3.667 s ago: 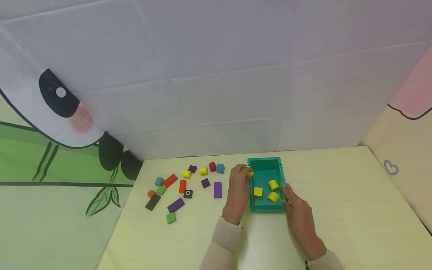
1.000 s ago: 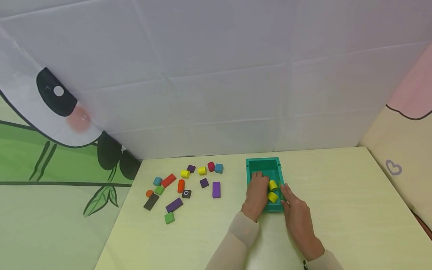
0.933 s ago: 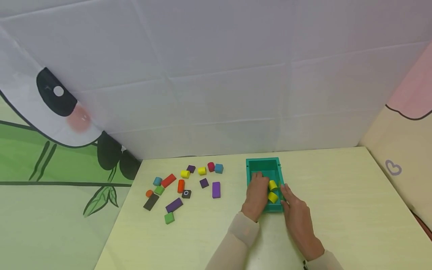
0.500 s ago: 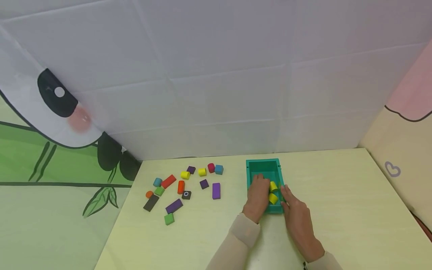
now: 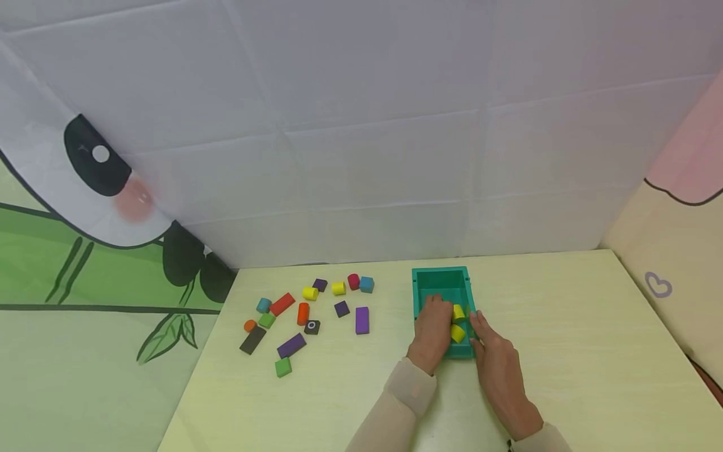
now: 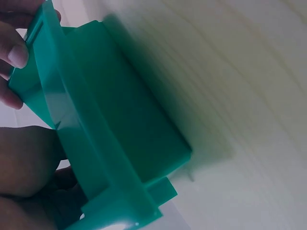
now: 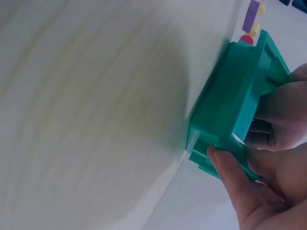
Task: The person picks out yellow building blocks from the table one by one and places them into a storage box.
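Observation:
A teal plastic box [image 5: 440, 271] sits on the table, turned lengthwise. My left hand [image 5: 433, 326] reaches down into its left half, fingertips hidden, and I cannot tell whether they hold a block. Right beside those fingers lie two yellow blocks, one farther back [image 5: 458, 312] and one nearer [image 5: 457, 334]. My right hand [image 5: 503, 373] grips the box's right side near its front corner. In the right wrist view, fingers of that hand [image 7: 230, 172] lie along the outside of the box wall [image 7: 223, 91], and the left hand's knuckles [image 7: 283, 115] bend inside.
Left of the box, loose coloured blocks are scattered: a purple oblong [image 5: 362, 320], a blue cube [image 5: 366, 284], a red cylinder [image 5: 353, 281], yellow cylinders [image 5: 338, 288], a black block [image 5: 253, 339] and several others. A white fabric wall [image 5: 373, 232] rises behind the table.
Since the oldest frame, my left hand has moved from the box's left rim, where it pinched a yellow block, right and down into the box. The right hand keeps its grip.

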Tool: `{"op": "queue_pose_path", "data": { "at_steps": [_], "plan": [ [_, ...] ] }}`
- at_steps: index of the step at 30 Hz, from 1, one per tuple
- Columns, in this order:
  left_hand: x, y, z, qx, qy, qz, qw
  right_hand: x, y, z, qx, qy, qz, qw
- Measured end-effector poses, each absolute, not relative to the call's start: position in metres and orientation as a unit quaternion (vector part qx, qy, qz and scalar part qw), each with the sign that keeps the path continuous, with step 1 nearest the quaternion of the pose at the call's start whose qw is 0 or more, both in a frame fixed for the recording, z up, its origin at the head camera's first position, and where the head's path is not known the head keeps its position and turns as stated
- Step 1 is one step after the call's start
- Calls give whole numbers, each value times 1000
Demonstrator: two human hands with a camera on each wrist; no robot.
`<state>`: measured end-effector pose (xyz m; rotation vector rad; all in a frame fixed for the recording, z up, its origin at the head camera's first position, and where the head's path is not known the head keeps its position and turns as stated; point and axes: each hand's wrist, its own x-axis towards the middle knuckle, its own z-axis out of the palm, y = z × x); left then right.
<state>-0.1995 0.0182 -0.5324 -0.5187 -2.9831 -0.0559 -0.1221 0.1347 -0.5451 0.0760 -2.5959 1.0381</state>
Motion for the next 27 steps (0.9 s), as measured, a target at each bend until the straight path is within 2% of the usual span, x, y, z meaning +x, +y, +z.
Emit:
{"op": "queue_pose_path", "data": {
  "at_steps": [27],
  "plan": [
    [-198, 20, -534, -170, -984, -33, 32, -121, 135, -543, 25, -915, 369, 161]
  ]
}}
